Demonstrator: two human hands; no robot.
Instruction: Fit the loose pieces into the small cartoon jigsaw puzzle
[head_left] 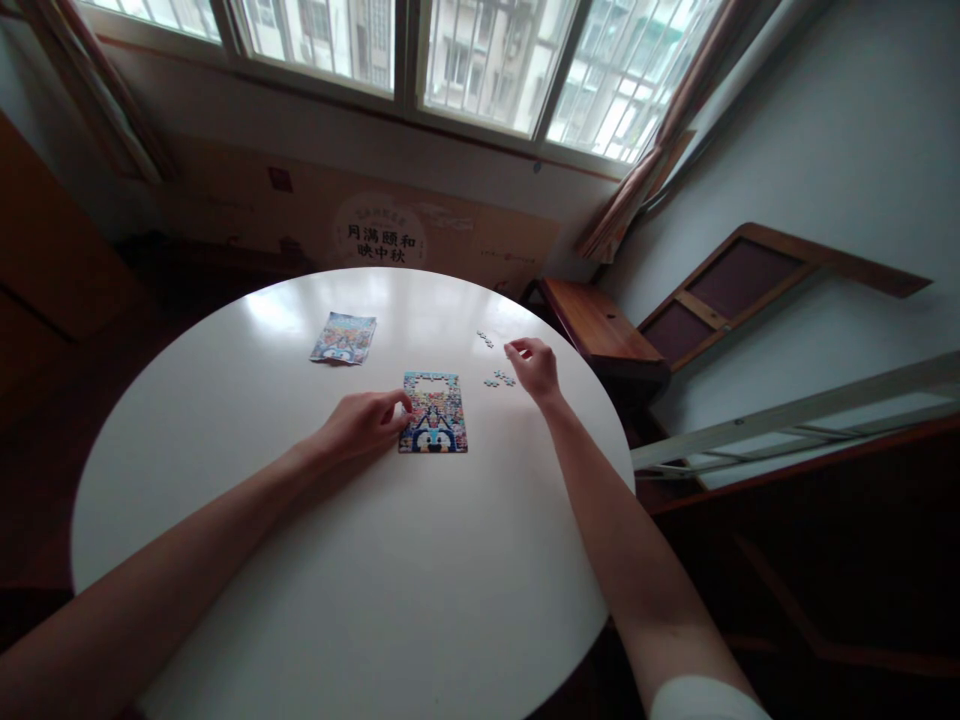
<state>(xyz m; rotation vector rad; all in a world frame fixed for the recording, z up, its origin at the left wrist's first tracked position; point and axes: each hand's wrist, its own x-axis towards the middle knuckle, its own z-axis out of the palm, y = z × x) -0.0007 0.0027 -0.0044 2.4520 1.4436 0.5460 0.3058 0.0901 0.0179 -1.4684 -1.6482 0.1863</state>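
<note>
A small, colourful jigsaw puzzle (435,415) lies flat on the round white table, a dark-blue and light-blue cartoon face along its near edge. Near its top a pale gap shows between the joined pieces. My left hand (367,420) rests at the puzzle's left edge, fingers bent, with thumb and forefinger apart and touching that side. To the right, several loose puzzle pieces (500,379) lie in a small group, and a short row of other pieces (485,340) is farther back. My right hand (534,366) hovers by them, thumb and forefinger pinched; anything between the fingertips is too small to make out.
A printed picture sheet or packet (344,338) lies at the back left of the white table (360,590). A wooden stool or bench (600,325) stands beyond the right edge. Behind are a printed cardboard panel (465,235) and barred windows (480,60).
</note>
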